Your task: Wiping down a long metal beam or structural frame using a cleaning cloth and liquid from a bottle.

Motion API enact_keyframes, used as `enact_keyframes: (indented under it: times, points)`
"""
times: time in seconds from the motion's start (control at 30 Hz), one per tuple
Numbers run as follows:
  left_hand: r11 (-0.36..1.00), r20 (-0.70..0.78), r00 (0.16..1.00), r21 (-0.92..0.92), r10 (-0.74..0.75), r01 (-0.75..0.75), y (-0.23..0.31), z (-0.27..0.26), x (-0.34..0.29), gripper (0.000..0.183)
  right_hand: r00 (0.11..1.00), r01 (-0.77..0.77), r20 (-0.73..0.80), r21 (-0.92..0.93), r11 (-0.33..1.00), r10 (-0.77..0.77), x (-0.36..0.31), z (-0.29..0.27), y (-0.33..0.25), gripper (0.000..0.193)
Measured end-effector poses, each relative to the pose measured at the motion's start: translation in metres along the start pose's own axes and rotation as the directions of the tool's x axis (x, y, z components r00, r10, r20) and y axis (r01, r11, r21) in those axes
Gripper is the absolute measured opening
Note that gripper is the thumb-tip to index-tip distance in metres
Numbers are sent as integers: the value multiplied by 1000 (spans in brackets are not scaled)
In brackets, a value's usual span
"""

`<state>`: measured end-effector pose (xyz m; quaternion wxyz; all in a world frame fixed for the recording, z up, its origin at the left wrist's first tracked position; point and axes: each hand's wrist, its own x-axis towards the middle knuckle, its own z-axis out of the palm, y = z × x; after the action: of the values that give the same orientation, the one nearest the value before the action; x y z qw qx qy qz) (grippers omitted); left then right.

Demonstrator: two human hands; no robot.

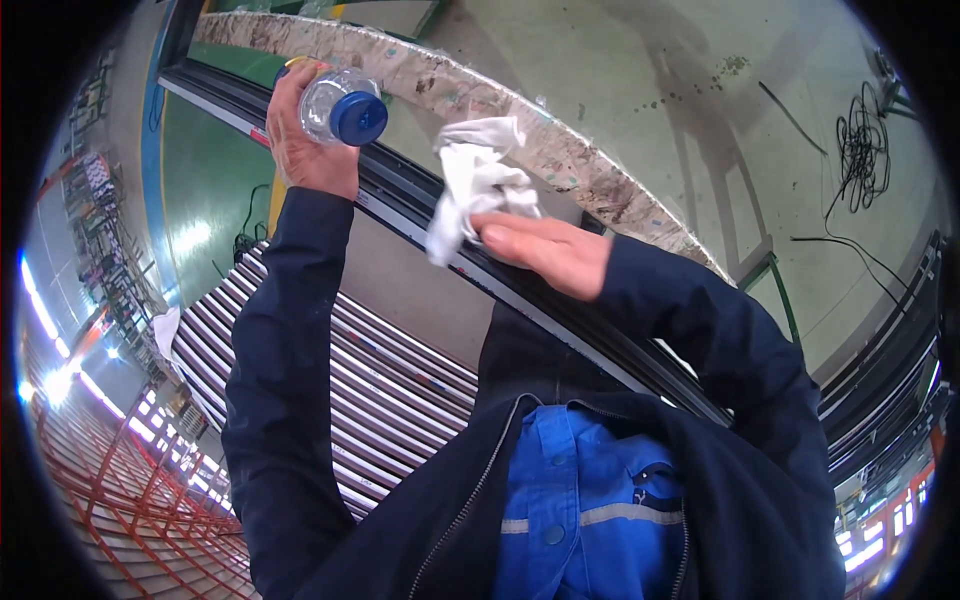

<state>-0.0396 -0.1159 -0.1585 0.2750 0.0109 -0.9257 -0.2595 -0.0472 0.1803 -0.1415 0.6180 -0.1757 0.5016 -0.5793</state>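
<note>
My left hand (308, 140) is wrapped round a clear plastic bottle (323, 100) with a blue cap (359, 119), tilted so the cap faces me. The bottle is above a long black metal profile (410, 225) that runs from the upper left down to the lower right. A crumpled white cloth (482, 180) lies under the fingers of my right hand (545, 250), against the profile. Those fingers are closed on the cloth and partly hidden by it; the cloth is slightly blurred.
Beyond the profile runs a stained, padded beam (570, 150). Several striped profiles (400, 400) lie side by side at the near left. Black cable (862, 150) is coiled on the green floor at the right. Red metal racks (140, 500) stand at the lower left.
</note>
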Motion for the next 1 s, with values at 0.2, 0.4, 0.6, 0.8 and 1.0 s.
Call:
enact_keyframes:
  times: [0.2,0.4,0.6,0.8,1.0]
  points:
    - [989,-3,999,-139,-51,51,-3,5,-4,71,991,-94,106,106,990,83,0,-9,-16,66]
    - [992,-13,998,-111,-56,54,0,0,-3,74,968,-199,144,-66,978,206,-69,-19,5,67]
    - [995,22,999,90,32,-34,6,3,3,73,997,-43,62,80,996,38,29,-1,-14,71]
    - [995,26,998,-73,-62,63,-14,-3,-10,73,978,-177,98,-81,981,184,-26,-14,7,68]
    - [991,42,999,132,27,-32,9,-1,6,74,985,-150,96,31,988,147,-40,-9,6,63]
